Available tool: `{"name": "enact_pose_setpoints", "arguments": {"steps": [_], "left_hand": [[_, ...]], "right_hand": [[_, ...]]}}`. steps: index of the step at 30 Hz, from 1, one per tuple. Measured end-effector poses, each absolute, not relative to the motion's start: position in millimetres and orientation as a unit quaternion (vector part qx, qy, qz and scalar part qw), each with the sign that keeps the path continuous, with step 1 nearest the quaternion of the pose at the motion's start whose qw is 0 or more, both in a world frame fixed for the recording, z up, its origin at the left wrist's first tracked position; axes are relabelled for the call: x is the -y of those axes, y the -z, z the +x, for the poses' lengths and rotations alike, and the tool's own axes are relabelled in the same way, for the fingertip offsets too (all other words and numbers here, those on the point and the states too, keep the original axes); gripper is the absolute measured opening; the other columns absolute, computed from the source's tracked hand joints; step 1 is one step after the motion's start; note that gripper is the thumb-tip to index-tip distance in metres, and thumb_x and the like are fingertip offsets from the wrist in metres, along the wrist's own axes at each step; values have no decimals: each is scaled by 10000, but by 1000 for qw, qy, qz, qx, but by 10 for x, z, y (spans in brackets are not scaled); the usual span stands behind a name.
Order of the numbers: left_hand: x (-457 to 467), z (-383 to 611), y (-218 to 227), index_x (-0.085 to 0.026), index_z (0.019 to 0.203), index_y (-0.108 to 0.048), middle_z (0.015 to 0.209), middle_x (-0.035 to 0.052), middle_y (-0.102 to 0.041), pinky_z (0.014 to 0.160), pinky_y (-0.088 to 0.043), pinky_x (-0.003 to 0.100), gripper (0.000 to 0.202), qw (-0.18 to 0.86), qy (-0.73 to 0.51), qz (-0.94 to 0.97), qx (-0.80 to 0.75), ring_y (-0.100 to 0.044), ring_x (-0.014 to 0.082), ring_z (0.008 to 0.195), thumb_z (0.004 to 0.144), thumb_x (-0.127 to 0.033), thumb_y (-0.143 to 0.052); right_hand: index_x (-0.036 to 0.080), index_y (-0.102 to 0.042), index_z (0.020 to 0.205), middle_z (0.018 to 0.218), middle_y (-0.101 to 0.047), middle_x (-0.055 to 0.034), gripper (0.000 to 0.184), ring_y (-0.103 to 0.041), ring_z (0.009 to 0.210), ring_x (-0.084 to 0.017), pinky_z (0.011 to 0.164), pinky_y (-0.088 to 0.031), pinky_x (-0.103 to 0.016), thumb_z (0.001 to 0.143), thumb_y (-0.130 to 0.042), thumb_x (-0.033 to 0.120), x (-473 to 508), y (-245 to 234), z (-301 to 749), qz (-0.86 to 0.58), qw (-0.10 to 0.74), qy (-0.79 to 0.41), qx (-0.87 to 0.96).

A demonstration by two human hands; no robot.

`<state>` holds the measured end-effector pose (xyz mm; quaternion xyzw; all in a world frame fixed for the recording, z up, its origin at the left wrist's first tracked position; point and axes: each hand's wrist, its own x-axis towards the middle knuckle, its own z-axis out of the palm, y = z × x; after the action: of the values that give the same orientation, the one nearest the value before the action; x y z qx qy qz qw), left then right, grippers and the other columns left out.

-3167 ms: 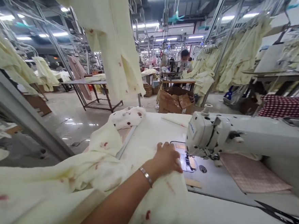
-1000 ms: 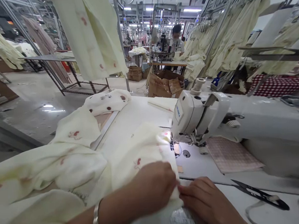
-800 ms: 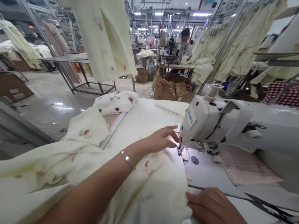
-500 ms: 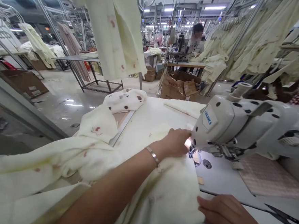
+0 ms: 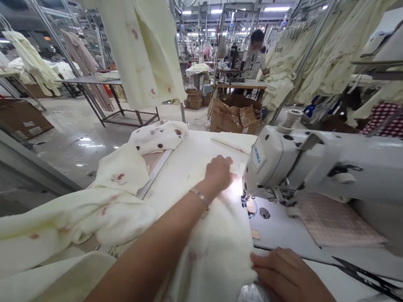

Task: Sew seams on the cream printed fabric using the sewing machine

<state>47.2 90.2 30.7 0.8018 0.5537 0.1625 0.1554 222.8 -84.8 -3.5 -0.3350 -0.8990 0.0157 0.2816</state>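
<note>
A pale yellow cloth with small reddish prints (image 5: 228, 241) lies under my forearm and runs up to the needle area of a white sewing machine (image 5: 292, 163). My left hand (image 5: 219, 172), wearing a bracelet at the wrist, is closed with fingers curled at the cloth's far part, just left of the lit machine head. Its fingertips are partly hidden. Close to me, my right hand (image 5: 289, 273) pinches the cloth's right edge between thumb and fingers. Black scissors (image 5: 369, 277) lie to the right of this hand.
More pale yellow cloth (image 5: 120, 175) is heaped at left, beside a spotted white roll (image 5: 159, 136). A checked pinkish piece (image 5: 337, 219) lies under the machine arm. Beyond stand a cardboard box (image 5: 233, 116), hanging garments (image 5: 336, 58) and a seated person (image 5: 255, 60).
The view has swung slightly right, so everything sits further left. My left hand has drawn a little away from the machine head, its fingers more curled. My right hand stays at the cloth's edge.
</note>
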Motion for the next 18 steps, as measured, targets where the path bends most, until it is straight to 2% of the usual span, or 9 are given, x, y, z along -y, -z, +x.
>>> {"name": "enact_pose_setpoints", "arguments": {"steps": [2,5,6,8,10,11,12,15,18], "left_hand": [[-503,398,-444,-151,1063,-497,1110,128,-508,850,-424,445,292,156,-165,794,-564,-486,286,1048,807,-273,-569],[215,356,-504,-188,1093,-461,1103,98,-506,874,-425,437,466,156,-233,829,-483,-475,265,1016,736,-425,-645],[407,363,-475,-190,1157,-429,1115,96,-501,884,-421,448,528,140,-257,839,-458,-474,264,1007,731,-411,-650],[649,386,-356,-173,1145,-449,1007,76,-541,799,-464,402,380,93,-271,867,-408,-509,224,895,796,-254,-576],[724,386,-195,-160,948,-530,862,50,-567,685,-481,334,140,34,-247,903,-349,-526,187,772,828,-114,-475],[724,369,-113,-153,859,-540,840,51,-579,672,-484,323,115,2,-234,921,-311,-535,184,760,831,-88,-450],[713,342,-34,-147,824,-547,864,59,-597,707,-489,328,121,-29,-227,934,-275,-550,191,792,834,-88,-442],[672,244,159,-137,913,-578,1040,71,-617,910,-442,348,162,-77,-258,939,-215,-553,203,974,860,-172,-430],[597,193,258,-183,812,-575,995,5,-639,950,-406,308,120,-90,-325,915,-222,-562,155,960,862,-192,-466]], "right_hand": [[176,-605,932,876,-658,-50,178,-547,712,-149,612,-443,-286,823,-502,81,822,-31,2193,-343,311,-53,884],[173,-591,908,794,-631,-28,147,-533,715,-128,634,-439,-261,832,-505,80,755,-191,2128,-362,358,-116,853],[171,-586,884,771,-618,-23,134,-526,708,-122,631,-432,-255,837,-497,82,736,-238,2108,-368,376,-130,841],[165,-573,843,750,-599,-22,119,-505,693,-120,623,-414,-260,841,-484,87,727,-285,2084,-372,391,-134,831],[161,-572,824,746,-598,-27,138,-485,670,-127,604,-389,-281,854,-454,94,772,-251,2086,-358,363,-99,854],[156,-579,834,753,-606,-33,167,-482,665,-132,598,-381,-288,870,-426,98,812,-210,2097,-349,337,-72,872],[149,-588,854,772,-618,-40,203,-489,668,-136,596,-378,-292,889,-393,101,857,-158,2112,-341,309,-45,887],[140,-603,896,843,-647,-38,300,-515,687,-136,602,-385,-289,935,-308,112,950,-4,2170,-325,252,34,911],[164,-608,893,834,-653,-1,340,-518,675,-132,619,-382,-289,932,-279,88,898,69,2213,-311,233,85,917]]}}
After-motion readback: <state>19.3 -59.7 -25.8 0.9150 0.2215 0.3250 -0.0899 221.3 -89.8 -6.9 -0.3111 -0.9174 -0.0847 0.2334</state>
